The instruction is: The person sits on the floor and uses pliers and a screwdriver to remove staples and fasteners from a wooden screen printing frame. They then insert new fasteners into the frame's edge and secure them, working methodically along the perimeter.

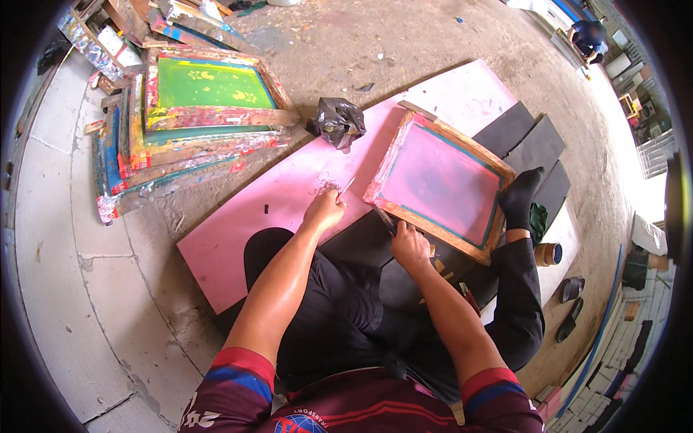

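Observation:
Slightly left of the middle, my left hand [325, 210] is closed on a thin pale stick [347, 185] that points up and to the right. Small dark curled scraps [328, 186] lie on the pink board just beyond its fingers. My right hand [411, 247] grips a dark-handled tool [390, 223], whose narrow tip is at the near edge of a wooden screen-printing frame [440, 239]; I cannot tell whether they touch. Pink shows through the frame's mesh [442, 180], with a dark smudge in its middle. My sock-covered foot [520, 196] rests against the frame's right side.
A pink board [238, 249] lies beneath the work, with dark sheets [505, 130] on it. A crumpled black plastic bag [339, 123] sits beyond my left hand. Paint-stained frames [216, 115] are stacked at left. A tape roll [548, 254] and sandals [570, 317] are at right. Another person [588, 40] works far right.

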Demonstrator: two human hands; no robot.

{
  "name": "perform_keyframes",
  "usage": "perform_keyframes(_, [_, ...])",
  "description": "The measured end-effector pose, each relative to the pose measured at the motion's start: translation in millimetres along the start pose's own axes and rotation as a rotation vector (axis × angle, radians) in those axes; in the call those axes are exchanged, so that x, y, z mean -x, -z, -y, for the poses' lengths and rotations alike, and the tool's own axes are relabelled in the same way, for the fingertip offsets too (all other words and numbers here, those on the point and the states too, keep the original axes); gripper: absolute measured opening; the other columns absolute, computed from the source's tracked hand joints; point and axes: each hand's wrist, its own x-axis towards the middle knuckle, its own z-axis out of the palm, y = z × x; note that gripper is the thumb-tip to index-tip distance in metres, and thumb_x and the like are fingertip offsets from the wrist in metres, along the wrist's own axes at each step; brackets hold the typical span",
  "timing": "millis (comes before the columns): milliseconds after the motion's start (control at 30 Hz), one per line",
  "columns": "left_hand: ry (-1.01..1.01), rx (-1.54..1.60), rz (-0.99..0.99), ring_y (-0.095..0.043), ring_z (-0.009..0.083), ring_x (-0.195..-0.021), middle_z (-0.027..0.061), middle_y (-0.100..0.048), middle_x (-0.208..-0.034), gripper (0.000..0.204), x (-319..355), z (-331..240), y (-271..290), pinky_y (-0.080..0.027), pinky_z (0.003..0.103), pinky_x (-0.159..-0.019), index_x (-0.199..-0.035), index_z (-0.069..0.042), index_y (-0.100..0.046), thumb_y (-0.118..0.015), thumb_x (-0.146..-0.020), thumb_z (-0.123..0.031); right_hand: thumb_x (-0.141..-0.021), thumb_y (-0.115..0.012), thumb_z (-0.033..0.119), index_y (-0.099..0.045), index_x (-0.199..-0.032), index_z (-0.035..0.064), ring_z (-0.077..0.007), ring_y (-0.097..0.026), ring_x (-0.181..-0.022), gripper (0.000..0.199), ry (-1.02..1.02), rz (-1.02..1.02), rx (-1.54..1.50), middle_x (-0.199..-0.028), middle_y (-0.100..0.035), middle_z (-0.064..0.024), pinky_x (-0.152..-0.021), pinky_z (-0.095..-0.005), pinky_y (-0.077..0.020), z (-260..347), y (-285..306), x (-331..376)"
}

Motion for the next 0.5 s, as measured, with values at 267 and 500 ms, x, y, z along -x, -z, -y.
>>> perform_keyframes(267, [-0.022,0.018,-0.032,-0.073,0.0411,-0.102,0.024,-0.076,-0.103,0.029,-2,5,-3,-0.055,0.049,-0.086,-0.109,-0.001,-0.069,-0.067,-0.098,-0.028,-0.106,-0.063,0.038,-0.066,-0.122,-0.0039,-0.0425,-0.075,-0.112,0.045,0.015,0.16,0.057,-0.117,-0.076,-0.0272,-0.095,-0.051,-0.0604,38,67,10])
perform_keyframes(500, [-0.038,0.029,-0.039,-0.074,0.0405,-0.1,0.0241,-0.075,-0.101,0.03,-1,8,-3,-0.055,0.049,-0.085,-0.109,0.0,-0.069,-0.066,-0.098,-0.028,-0.105,-0.064,0.04,-0.067,-0.125,-0.0039,-0.0436,-0.074,-0.114,0.048,-0.032,0.203,0.046,-0.115,-0.076,-0.0274,-0.098,-0.0512,-0.0585,45,74,6])
